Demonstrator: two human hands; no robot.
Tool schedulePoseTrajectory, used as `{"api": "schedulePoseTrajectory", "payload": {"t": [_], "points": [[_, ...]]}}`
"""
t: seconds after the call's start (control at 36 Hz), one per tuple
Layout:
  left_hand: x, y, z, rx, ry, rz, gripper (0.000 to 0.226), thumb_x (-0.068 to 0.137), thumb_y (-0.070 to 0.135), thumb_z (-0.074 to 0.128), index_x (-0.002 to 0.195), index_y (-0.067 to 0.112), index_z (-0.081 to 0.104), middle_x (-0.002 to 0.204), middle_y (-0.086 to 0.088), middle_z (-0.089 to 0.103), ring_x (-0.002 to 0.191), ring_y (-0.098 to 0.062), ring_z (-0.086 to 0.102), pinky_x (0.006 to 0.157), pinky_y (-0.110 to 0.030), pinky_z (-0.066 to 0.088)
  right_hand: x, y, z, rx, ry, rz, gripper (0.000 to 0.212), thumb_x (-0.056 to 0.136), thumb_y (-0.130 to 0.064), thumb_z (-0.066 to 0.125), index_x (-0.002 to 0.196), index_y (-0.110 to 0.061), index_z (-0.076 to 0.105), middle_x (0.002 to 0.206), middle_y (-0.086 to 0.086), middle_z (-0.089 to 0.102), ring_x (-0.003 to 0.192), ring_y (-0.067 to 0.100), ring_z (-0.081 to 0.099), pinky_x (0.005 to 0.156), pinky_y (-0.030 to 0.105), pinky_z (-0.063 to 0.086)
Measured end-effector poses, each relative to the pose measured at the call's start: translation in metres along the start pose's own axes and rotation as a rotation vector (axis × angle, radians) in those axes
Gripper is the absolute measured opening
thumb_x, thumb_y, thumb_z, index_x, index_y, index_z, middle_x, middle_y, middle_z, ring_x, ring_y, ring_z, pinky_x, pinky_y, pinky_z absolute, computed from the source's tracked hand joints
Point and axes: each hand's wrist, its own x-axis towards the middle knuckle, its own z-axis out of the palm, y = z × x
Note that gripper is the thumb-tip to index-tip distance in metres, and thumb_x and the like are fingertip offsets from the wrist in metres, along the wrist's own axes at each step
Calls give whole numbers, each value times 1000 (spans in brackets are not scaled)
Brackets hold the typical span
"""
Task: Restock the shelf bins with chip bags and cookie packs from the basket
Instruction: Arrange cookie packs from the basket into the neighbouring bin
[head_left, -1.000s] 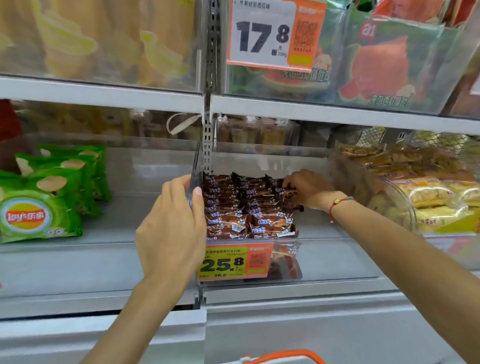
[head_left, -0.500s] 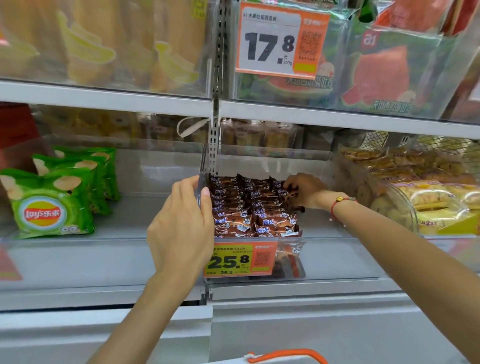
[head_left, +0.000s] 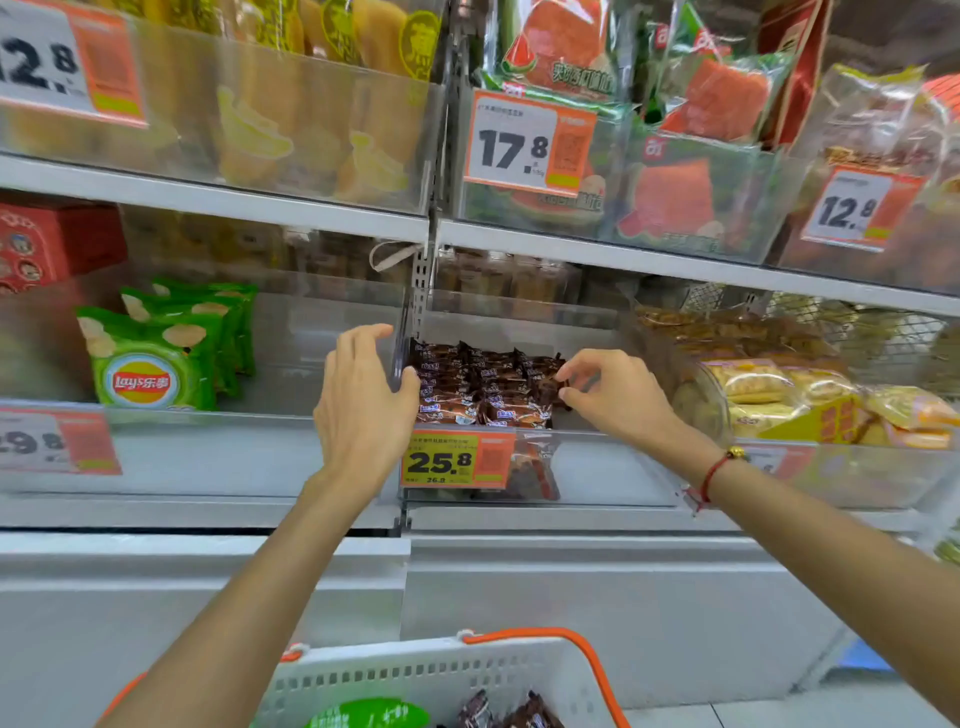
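1. Nearest, at the bottom edge, a white basket (head_left: 415, 675) with orange handles holds a green chip bag (head_left: 366, 714) and a few brown cookie packs (head_left: 511, 714).
2. Both forearms reach up from there to the middle shelf; the right wrist wears a red bracelet (head_left: 714, 470).
3. The left hand (head_left: 363, 400) grips the clear divider (head_left: 402, 338) at the bin's left side, thumb on one face, fingers curled over the other.
4. The right hand (head_left: 618, 395) sits at the right edge of the stacked cookie packs (head_left: 483, 387), thumb and fingertips drawn close in a pinch at a pack's corner.
5. Those brown packs fill the clear bin (head_left: 597, 467) behind a 25.8 price tag (head_left: 457, 460).
6. Left of the divider, green Lay's chip bags (head_left: 153, 364) stand upright in a row.
7. Right of the bin lie yellow bread packs (head_left: 769, 389).
8. Above, the upper shelf (head_left: 208, 195) carries yellow and watermelon-print bags.
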Motion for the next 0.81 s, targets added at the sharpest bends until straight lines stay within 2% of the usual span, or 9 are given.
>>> {"api": "schedulePoseTrajectory", "payload": {"t": [0.08,0.17,0.25,0.33,0.42,0.53,0.61,0.72,0.81], "points": [[-17,14,-6,-39,53,66,35,92,24,57,126,25,48,123,6,50,113,-14,46,73,-30,35,-30,-10,-9,81,-9,-2,12,83,-20,68,84,-32,65,73,-14,62,75,12,62,72,27,50],[-41,24,-6,-107,47,83,27,91,26,56,117,32,50,108,16,53,97,-9,53,71,-29,39,-61,-14,-7,152,-60,3,13,82,-18,68,82,-31,66,70,-14,62,71,6,59,71,27,50],[-71,24,2,-130,-91,-2,18,90,31,55,106,38,52,96,17,61,87,-12,59,75,-32,45,-90,-8,11,156,-191,12,12,80,-20,70,78,-31,66,75,-9,66,71,8,61,73,29,52],[-103,11,15,-45,-273,-54,12,90,32,54,102,36,57,87,15,64,86,-13,63,69,-28,44,-117,3,34,111,-423,58,10,80,-20,70,81,-30,67,84,1,69,76,13,63,76,29,52],[-137,-10,27,98,-485,-64,18,92,28,53,107,31,62,95,14,67,97,-13,63,73,-27,42,-144,13,56,34,-671,59,11,84,-20,68,94,-19,71,92,9,70,80,16,64,78,27,50],[-179,-48,40,319,-821,28,26,93,27,52,117,28,60,117,7,66,110,-19,60,86,-30,45,-181,25,81,-136,-933,23,22,90,-22,61,110,-18,68,117,6,62,109,24,58,88,29,46],[-206,-76,51,426,-1059,103,26,92,31,54,117,26,59,123,0,63,112,-23,58,90,-33,47,-208,37,100,-246,-1098,-20,30,90,-21,58,117,-9,63,118,11,63,111,29,57,91,36,48],[-241,-101,65,414,-1353,121,48,92,43,56,135,22,49,136,-6,54,124,-25,50,100,-35,42,-240,57,122,-460,-1151,-201,42,92,-29,54,127,-7,52,122,19,58,115,35,52,95,43,45],[-265,-116,71,453,-1476,136,56,93,45,55,142,21,43,141,-9,47,127,-27,47,102,-35,40,-257,69,134,-712,-1114,-394,41,95,-33,48,127,-7,49,122,15,57,120,30,44,108,46,26]]}}
